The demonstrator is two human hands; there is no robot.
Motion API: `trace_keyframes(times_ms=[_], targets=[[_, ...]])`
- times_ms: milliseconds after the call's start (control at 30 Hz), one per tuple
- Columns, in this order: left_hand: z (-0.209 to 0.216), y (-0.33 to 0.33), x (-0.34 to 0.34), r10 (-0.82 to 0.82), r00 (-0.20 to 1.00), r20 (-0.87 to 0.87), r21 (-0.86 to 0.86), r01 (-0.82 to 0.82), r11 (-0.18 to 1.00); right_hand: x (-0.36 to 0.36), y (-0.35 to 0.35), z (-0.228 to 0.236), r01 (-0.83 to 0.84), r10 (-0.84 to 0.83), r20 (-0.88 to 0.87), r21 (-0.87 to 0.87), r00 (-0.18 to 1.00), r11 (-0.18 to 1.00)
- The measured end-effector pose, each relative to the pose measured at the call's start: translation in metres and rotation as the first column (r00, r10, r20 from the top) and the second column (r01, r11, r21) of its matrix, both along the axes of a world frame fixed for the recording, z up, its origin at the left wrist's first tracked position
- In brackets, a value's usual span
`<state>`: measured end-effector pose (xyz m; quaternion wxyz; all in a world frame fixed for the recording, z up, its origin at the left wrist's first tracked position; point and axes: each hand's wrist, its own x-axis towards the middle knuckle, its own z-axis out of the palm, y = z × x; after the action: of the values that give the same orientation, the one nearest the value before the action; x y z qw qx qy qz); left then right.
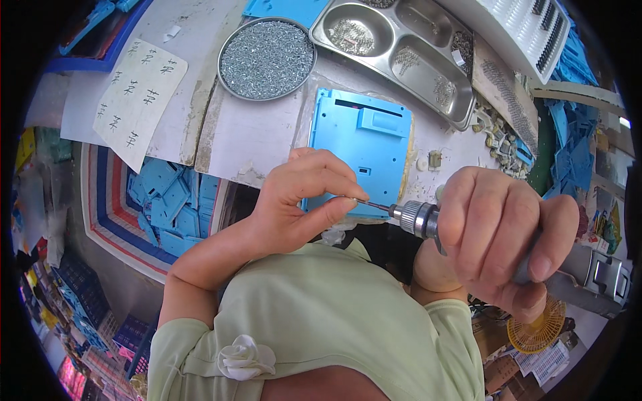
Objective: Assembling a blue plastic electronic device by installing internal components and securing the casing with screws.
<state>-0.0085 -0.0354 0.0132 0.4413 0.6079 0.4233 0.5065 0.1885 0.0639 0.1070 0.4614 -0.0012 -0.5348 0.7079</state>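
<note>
In my right hand (498,234) is a grey electric screwdriver (420,219), its thin bit pointing left. The thumb and fingertips of my left hand (301,190) pinch a small screw (360,200) at the bit's tip; the fingers cover part of it. Both hands are raised over the near edge of a light blue plastic panel (341,147), which lies on the table with small holes and a raised rectangular block on its face. Beyond the panel, to the left, a round metal dish (220,63) is full of small silvery screws (267,57).
A steel compartment tray (384,65) with small metal parts stands at the back. A white tray (511,23) is at the far right, near loose small parts (498,144). A marked paper (144,93) lies left. Below it, a striped bag (97,200) holds blue panels.
</note>
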Motion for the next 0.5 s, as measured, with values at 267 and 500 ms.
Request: trace_keyframes(times_ms=[267,500], targets=[[-0.005,0.001,-0.006,0.116,0.977,-0.176,0.149,-0.090,0.985,-0.010,0.001,0.001,0.008,-0.007,0.030,-0.036,1.000,0.999],[-0.011,0.040,-0.057,0.326,0.767,-0.552,0.407,-0.093,0.909,-0.012,0.004,-0.011,0.094,-0.092,0.073,-0.014,0.993,0.996]])
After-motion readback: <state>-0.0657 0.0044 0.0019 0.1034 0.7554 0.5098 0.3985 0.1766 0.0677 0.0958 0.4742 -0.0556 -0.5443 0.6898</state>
